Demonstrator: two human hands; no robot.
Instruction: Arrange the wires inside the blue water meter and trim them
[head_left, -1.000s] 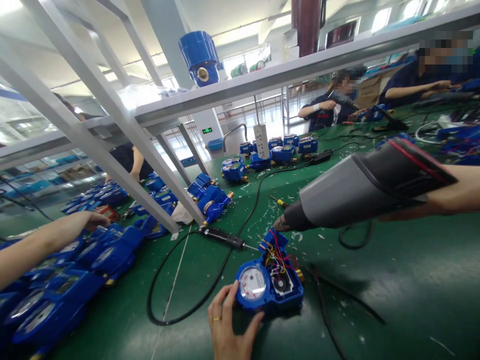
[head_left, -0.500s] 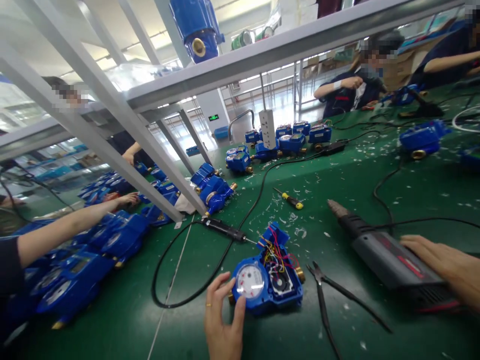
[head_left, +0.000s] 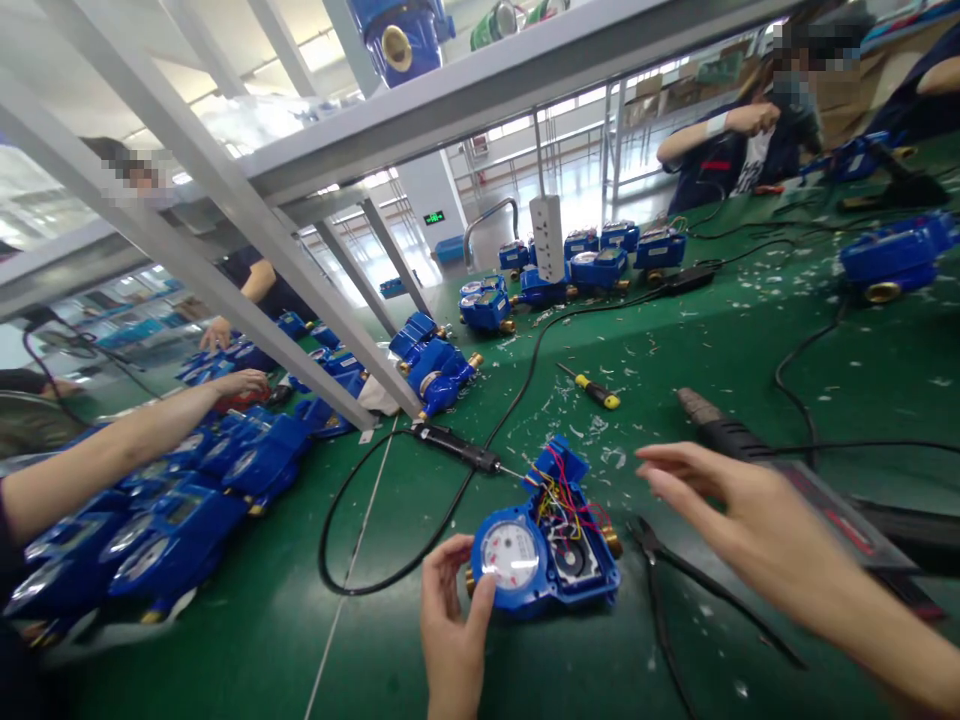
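A blue water meter [head_left: 511, 556] lies on the green table with its housing open, coloured wires spilling between the flipped-up cover and the body. My left hand [head_left: 456, 625] grips its left end, thumb on the front of the dial side and fingers behind the brass fitting. To the meter's right, my right hand [head_left: 750, 520] hovers empty with fingers stretched toward it. Beneath that hand lies a pair of cutting pliers [head_left: 655, 560], jaws toward the meter. A heat gun [head_left: 840, 510], partly covered by my right forearm, rests behind. The electric screwdriver [head_left: 457, 446] points its bit at the open cover.
A yellow-black screwdriver [head_left: 598, 390] lies among plastic scraps. Metal shelf posts [head_left: 322, 300] rise at the left. Several blue meters [head_left: 180, 510] crowd the left side, where a co-worker's arm [head_left: 112, 450] reaches in. A power strip [head_left: 547, 240] hangs over more meters. Black cables cross the table.
My right hand has left the heat gun and moved left toward the meter. My left hand stays at the meter. The camera view has shifted slightly.
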